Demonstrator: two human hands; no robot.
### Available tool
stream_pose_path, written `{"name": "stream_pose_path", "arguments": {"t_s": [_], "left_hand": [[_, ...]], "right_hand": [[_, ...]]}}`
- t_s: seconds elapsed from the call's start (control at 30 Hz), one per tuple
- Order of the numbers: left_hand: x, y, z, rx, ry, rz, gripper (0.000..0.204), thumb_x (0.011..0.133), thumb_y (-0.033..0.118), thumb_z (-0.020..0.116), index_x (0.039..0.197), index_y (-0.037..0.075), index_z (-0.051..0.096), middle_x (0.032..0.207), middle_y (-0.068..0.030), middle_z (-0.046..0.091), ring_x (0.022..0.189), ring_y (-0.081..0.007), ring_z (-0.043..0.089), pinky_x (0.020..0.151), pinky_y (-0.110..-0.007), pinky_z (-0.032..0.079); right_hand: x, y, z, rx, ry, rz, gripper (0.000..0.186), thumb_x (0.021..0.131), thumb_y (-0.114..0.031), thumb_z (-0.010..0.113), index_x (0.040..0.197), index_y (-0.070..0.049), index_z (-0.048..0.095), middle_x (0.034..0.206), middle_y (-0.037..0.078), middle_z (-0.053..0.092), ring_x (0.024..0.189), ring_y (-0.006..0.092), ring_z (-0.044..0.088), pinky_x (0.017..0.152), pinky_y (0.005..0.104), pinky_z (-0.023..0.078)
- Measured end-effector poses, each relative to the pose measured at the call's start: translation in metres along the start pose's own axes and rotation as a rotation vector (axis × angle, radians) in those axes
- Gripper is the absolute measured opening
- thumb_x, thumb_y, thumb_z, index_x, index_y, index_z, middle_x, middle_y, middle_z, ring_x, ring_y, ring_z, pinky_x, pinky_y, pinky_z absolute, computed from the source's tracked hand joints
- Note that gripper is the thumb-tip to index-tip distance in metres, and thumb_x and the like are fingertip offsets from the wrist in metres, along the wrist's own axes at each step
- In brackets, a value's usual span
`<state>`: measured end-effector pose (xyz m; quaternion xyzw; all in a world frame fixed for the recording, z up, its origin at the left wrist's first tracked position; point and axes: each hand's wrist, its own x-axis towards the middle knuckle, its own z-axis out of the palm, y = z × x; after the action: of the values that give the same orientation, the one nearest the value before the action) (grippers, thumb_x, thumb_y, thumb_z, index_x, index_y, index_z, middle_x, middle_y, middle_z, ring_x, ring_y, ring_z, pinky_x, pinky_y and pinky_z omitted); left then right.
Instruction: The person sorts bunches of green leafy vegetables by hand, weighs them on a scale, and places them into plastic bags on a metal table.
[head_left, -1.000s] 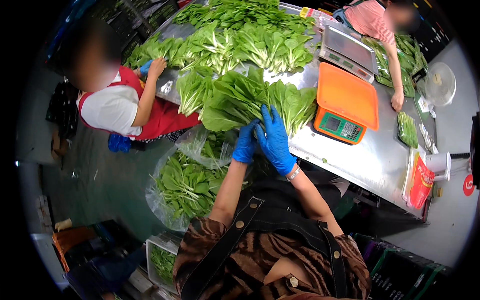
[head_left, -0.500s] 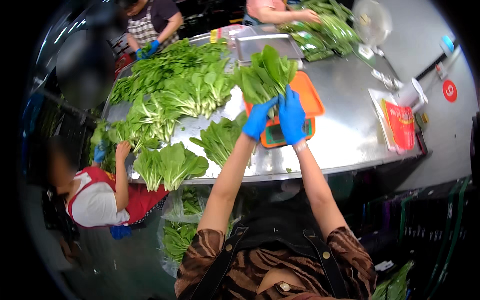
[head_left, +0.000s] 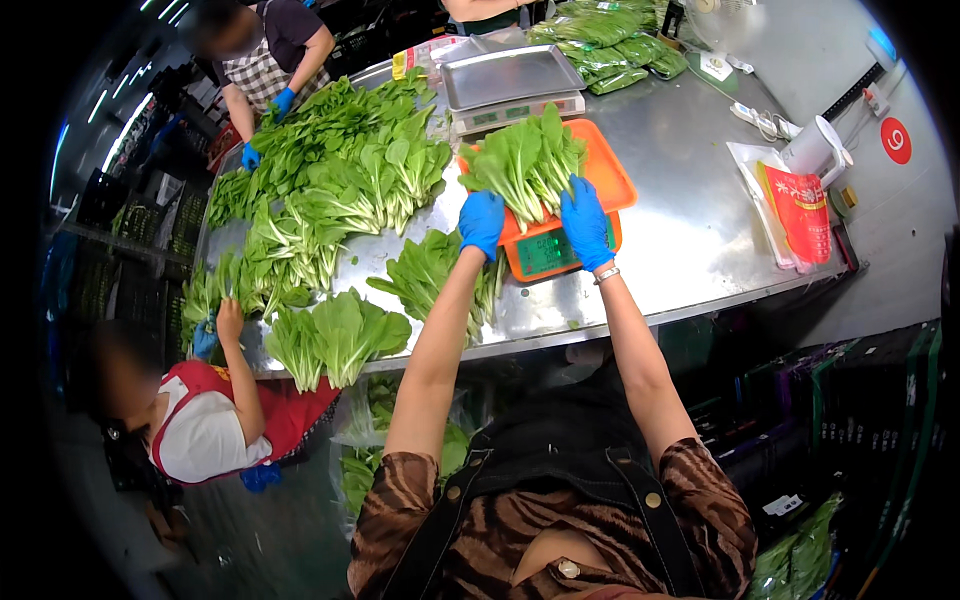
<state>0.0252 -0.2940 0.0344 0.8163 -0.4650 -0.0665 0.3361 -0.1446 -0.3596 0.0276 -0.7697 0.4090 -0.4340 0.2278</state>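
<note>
A bunch of leafy greens with pale stems (head_left: 530, 165) lies on the orange tray (head_left: 606, 170) of a digital scale, leaves pointing away from me. My left hand (head_left: 482, 222), in a blue glove, is at the tray's left edge beside the stems, fingers stretched out and not wrapped round anything. On the other side, my right hand (head_left: 587, 225), also gloved in blue, has its fingers extended next to the stem ends, close to or touching them. Between the hands the scale's green display (head_left: 547, 253) is lit. Another loose bunch of greens (head_left: 425, 275) lies left of my left forearm.
Greens in a large heap (head_left: 340, 170) cover the table's left side. A second scale with a metal tray (head_left: 510, 78) and bagged greens (head_left: 605, 45) stand behind. At right are a red packet (head_left: 795, 210) and a white jug (head_left: 818, 148). Co-workers stand left and across.
The bunch has come down from between my hands onto the orange tray. My hands have moved apart to its two sides. The co-worker across the table has leaned over the heap.
</note>
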Motion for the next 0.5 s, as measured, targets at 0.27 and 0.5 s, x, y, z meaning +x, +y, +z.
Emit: {"name": "stream_pose_path", "arguments": {"t_s": [0.27, 0.5], "left_hand": [[-0.058, -0.037, -0.055, -0.348, 0.226, -0.015, 0.024, 0.078, 0.025, 0.053, 0.073, 0.001, 0.055, 0.069, -0.0194, 0.054, 0.061, -0.0330, 0.052, 0.056, -0.037, 0.040], [-0.205, -0.161, -0.070, -0.581, 0.335, -0.490, 0.025, 0.074, 0.021, 0.063, 0.076, -0.001, 0.051, 0.063, -0.0065, 0.055, 0.057, -0.0133, 0.051, 0.055, -0.028, 0.042]], "right_hand": [[-0.062, -0.056, -0.012, 0.352, 0.008, 0.151, 0.023, 0.080, -0.018, 0.054, 0.097, -0.003, 0.053, 0.088, 0.011, 0.058, 0.072, 0.0199, 0.058, 0.062, 0.0285, 0.044], [-0.152, -0.097, 0.035, 0.176, -0.491, 0.112, 0.020, 0.078, -0.027, 0.057, 0.081, -0.007, 0.056, 0.072, 0.007, 0.059, 0.060, 0.0211, 0.057, 0.053, 0.0301, 0.043]]}}
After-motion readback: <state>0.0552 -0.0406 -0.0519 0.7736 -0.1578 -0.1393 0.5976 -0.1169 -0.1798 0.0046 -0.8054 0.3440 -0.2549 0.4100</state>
